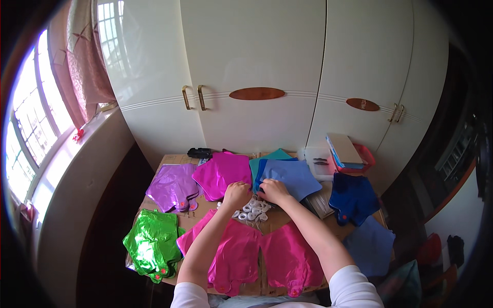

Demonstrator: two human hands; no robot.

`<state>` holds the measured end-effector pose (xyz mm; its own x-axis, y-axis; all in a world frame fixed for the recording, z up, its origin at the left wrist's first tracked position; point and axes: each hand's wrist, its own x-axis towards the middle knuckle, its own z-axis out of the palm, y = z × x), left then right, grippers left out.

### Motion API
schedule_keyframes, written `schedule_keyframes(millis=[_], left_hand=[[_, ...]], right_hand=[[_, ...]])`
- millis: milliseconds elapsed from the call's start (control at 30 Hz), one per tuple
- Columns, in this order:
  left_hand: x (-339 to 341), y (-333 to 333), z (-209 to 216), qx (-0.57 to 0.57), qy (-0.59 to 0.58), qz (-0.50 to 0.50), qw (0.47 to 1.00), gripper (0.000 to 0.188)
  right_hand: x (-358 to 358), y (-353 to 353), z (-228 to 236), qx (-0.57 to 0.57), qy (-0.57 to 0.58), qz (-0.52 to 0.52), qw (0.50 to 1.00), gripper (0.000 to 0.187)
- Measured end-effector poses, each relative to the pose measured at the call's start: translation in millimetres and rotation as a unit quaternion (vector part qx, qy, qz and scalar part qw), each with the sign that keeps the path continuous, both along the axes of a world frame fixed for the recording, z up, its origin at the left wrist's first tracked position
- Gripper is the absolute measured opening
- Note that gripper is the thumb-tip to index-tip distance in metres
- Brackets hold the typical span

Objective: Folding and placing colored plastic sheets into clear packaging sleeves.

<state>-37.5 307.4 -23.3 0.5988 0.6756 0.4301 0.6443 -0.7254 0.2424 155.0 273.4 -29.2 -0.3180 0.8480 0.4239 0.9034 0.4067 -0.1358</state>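
My left hand (238, 194) is closed, its fingers curled at the lower right corner of a stack of magenta foil pieces (222, 174) that look like flat, uninflated balloons. What its fingertips hold is hidden. Beside it, my right hand (273, 190) curls at the lower left edge of a stack of blue pieces (291, 177); its fingertips also do not show what they grip. Just below both hands lies a heap of small white coils (254, 209), perhaps string or ribbon. Two pink foil pieces, a left one (235, 254) and a right one (291, 251), spread beneath my forearms.
Purple foil pieces (172, 185) and green ones (153, 238) lie at the left of the cardboard-covered table (197, 222). Dark blue pieces (353, 197) and dull blue ones (371, 246) lie at the right. A clear box (317, 159) and red basket (365, 159) stand behind, against white cupboards (257, 46).
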Motion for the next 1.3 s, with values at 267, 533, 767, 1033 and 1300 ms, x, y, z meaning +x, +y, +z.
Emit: schedule_keyframes(millis=[267,533,767,1033,1300], left_hand=[[6.6,-2.7,0.0,-0.038,0.018,-0.002,0.999,0.021],[27.5,7.7,-16.3,0.022,-0.038,-0.042,0.998,0.033],[33.3,-2.9,5.0,0.066,0.012,-0.041,0.997,0.024],[36.6,10.2,-3.8,0.084,0.079,-0.098,0.989,0.021],[50.5,16.1,-2.7,-0.054,0.218,-0.091,0.970,0.040]], right_hand=[[8.3,10.4,-5.6,-0.068,0.104,-0.036,0.992,0.014],[20.7,20.9,-8.9,-0.137,0.290,-0.105,0.941,0.027],[25.7,20.1,-5.7,-0.145,0.360,-0.100,0.916,0.027],[45.9,36.6,-14.4,-0.222,0.558,-0.065,0.797,0.016],[144.8,34.6,59.0,0.076,0.541,-0.214,0.810,0.009]])
